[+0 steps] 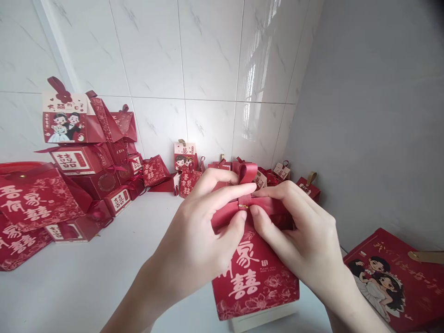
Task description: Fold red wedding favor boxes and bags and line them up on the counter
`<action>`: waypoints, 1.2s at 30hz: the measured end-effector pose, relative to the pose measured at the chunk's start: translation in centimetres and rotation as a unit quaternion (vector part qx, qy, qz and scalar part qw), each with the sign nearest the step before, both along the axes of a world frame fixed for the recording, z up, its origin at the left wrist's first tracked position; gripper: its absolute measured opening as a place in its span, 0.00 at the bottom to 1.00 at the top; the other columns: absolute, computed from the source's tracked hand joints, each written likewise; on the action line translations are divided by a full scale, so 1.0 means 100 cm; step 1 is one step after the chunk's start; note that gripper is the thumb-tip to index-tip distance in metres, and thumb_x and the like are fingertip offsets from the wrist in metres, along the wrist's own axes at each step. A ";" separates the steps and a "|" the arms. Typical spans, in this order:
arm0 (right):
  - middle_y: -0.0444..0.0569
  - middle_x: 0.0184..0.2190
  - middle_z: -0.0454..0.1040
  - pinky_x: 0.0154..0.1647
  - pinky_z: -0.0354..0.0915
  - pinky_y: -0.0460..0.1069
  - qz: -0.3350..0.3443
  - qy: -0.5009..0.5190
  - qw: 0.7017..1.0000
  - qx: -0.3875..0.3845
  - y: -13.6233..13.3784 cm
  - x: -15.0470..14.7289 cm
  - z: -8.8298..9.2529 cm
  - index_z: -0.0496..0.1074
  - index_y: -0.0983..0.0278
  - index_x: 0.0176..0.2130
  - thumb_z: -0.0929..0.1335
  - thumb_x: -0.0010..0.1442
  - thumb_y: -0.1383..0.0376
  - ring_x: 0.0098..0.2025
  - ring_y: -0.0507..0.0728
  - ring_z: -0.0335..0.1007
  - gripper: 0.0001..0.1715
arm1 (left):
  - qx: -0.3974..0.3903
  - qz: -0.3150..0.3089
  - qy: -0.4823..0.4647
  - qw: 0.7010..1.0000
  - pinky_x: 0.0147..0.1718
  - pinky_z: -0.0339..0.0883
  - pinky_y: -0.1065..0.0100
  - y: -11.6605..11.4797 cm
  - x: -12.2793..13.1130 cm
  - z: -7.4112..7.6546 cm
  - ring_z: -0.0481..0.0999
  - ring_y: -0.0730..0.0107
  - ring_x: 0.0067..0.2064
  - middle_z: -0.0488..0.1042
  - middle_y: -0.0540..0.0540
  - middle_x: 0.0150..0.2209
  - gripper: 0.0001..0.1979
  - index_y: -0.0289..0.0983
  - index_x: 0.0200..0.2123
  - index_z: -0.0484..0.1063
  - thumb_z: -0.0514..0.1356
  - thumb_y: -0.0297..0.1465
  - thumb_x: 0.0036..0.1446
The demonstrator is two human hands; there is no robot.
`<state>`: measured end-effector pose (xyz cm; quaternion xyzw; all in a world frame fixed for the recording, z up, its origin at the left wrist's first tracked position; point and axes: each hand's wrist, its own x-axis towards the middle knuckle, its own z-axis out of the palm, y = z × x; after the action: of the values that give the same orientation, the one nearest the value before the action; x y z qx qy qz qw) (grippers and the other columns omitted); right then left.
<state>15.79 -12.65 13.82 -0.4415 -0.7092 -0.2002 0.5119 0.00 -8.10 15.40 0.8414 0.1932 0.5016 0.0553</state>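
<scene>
Head view: red gift box w/ white lettering is well out in front of tiled wall, over white table; can't tell if it rests there. L hand pinches its top edge by ribbon loop, thumb nr gold fitting; R hand pinches same edge, thumb & fingers bent. Box stack is nr wall's L part, smaller boxes along its foot, couple-print box out from its R end.
</scene>
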 end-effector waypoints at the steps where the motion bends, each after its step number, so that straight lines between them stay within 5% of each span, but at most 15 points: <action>1: 0.46 0.30 0.69 0.27 0.66 0.46 0.001 0.001 1.000 -0.005 0.000 0.000 0.000 0.67 0.62 0.38 0.65 0.62 0.69 0.29 0.53 0.68 0.02 | -0.001 0.002 0.003 1.000 0.46 0.72 0.71 0.000 0.000 0.000 0.73 0.69 0.46 0.69 0.47 0.45 0.16 0.41 0.47 0.73 0.56 0.23 0.56; 30: 0.45 0.32 0.70 0.29 0.64 0.46 0.022 0.058 0.997 -0.051 -0.007 -0.002 -0.002 0.67 0.61 0.38 0.64 0.63 0.68 0.31 0.53 0.69 0.02 | -0.015 -0.058 -0.039 0.997 0.45 0.71 0.73 -0.006 0.001 -0.001 0.73 0.71 0.47 0.71 0.48 0.46 0.17 0.42 0.45 0.74 0.54 0.20 0.57; 36: 0.45 0.34 0.71 0.34 0.65 0.46 0.077 0.081 0.989 -0.096 -0.010 0.001 0.003 0.68 0.61 0.37 0.64 0.63 0.67 0.34 0.53 0.69 0.03 | -0.012 -0.055 -0.048 0.997 0.46 0.71 0.72 -0.007 0.002 -0.002 0.72 0.70 0.47 0.70 0.47 0.45 0.17 0.41 0.45 0.74 0.54 0.20 0.57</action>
<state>15.92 -13.66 14.13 -0.4474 -0.7132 -0.0552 0.5368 0.21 -8.77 15.20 0.8252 0.1495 0.5350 0.1023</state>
